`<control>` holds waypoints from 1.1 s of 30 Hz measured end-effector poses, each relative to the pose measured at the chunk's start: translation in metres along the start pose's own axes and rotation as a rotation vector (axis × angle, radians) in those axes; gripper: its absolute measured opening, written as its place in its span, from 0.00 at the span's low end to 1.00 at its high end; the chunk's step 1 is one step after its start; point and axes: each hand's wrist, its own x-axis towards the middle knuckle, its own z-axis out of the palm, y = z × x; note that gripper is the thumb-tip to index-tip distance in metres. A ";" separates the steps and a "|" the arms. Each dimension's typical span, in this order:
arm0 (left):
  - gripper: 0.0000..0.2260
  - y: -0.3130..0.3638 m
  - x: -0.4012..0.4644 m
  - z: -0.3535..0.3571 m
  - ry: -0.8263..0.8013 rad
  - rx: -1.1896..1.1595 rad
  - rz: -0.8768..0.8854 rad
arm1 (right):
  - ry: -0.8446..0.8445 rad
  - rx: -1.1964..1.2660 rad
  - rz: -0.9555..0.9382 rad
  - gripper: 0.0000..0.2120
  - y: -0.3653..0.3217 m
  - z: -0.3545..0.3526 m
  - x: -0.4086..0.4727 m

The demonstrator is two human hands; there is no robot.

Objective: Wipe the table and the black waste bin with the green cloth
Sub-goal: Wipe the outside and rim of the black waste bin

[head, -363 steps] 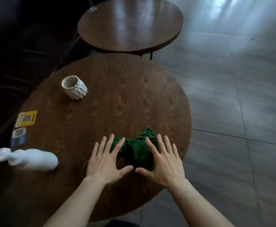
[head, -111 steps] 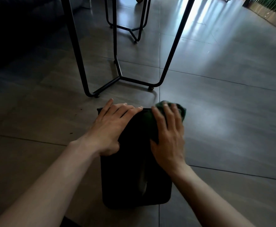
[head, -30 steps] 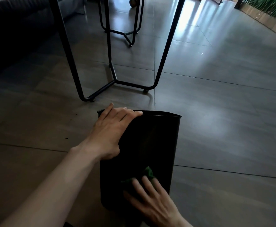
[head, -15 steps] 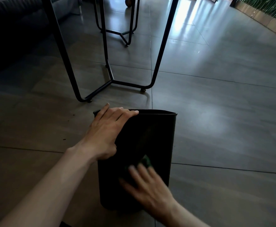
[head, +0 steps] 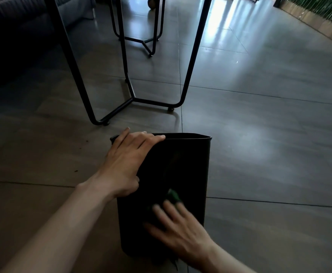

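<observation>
The black waste bin (head: 186,166) stands on the tiled floor in front of me. My left hand (head: 126,164) grips its near left rim and side. My right hand (head: 178,227), blurred by motion, presses the green cloth (head: 173,196) flat against the bin's near wall, low down. Only a small green edge of the cloth shows above my fingertips; the rest is hidden under the hand. The table top is out of view; only its black metal legs (head: 133,99) show beyond the bin.
A second table's black legs (head: 149,40) stand farther back. A dark sofa (head: 13,36) fills the upper left. A low planter edge (head: 318,22) runs along the upper right. Grey floor tiles spread to the right of the bin.
My right hand with the cloth has slid slightly up and right on the bin's near wall over the last second. My left hand keeps its hold on the rim.
</observation>
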 end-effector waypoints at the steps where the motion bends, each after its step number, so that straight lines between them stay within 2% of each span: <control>1: 0.52 0.000 0.000 0.001 0.004 -0.004 0.004 | -0.020 0.016 -0.036 0.17 -0.001 0.000 -0.009; 3: 0.52 -0.001 0.000 0.001 0.009 -0.008 0.005 | 0.024 0.028 0.043 0.18 0.014 -0.005 -0.006; 6: 0.52 -0.001 0.001 0.000 0.006 -0.005 0.000 | 0.159 0.100 0.493 0.28 0.058 -0.022 0.033; 7: 0.51 -0.001 0.001 0.000 0.009 -0.012 0.001 | 0.199 0.112 0.629 0.28 0.071 -0.029 0.050; 9: 0.49 0.000 0.002 -0.001 0.009 -0.033 0.005 | 0.216 0.109 0.731 0.26 0.077 -0.033 0.075; 11: 0.50 -0.001 0.002 0.000 0.009 -0.029 0.002 | 0.172 0.062 0.566 0.26 0.058 -0.027 0.073; 14: 0.52 -0.002 0.001 0.001 0.005 -0.005 0.007 | 0.019 0.020 0.125 0.19 0.010 -0.009 0.027; 16: 0.53 -0.001 0.000 0.002 0.008 -0.012 0.013 | -0.046 0.054 0.015 0.17 -0.003 -0.007 -0.001; 18: 0.53 -0.001 0.001 0.002 0.013 -0.013 0.013 | -0.006 0.066 0.092 0.17 0.011 -0.011 -0.002; 19: 0.53 -0.002 0.001 0.002 0.013 -0.008 0.010 | 0.038 0.071 0.209 0.20 0.022 -0.014 0.007; 21: 0.52 -0.001 0.002 0.002 0.011 -0.006 0.007 | 0.133 0.106 0.561 0.28 0.053 -0.024 0.039; 23: 0.50 0.000 0.002 0.001 0.014 -0.031 0.001 | 0.200 0.123 0.781 0.27 0.074 -0.033 0.073; 25: 0.49 0.000 0.003 0.000 0.012 -0.048 0.000 | 0.179 0.081 0.713 0.26 0.066 -0.033 0.087; 28: 0.51 -0.001 0.003 0.001 0.011 -0.033 0.007 | 0.052 0.027 0.347 0.22 0.020 -0.016 0.054; 30: 0.53 -0.002 0.002 0.002 0.008 -0.017 0.010 | -0.032 0.050 0.192 0.19 -0.001 -0.011 0.023; 32: 0.54 -0.002 0.002 0.003 0.014 -0.013 0.015 | -0.040 0.058 0.150 0.18 0.004 -0.012 0.009; 33: 0.54 -0.001 0.002 0.003 0.017 -0.010 0.014 | -0.014 0.055 0.197 0.19 0.012 -0.014 0.012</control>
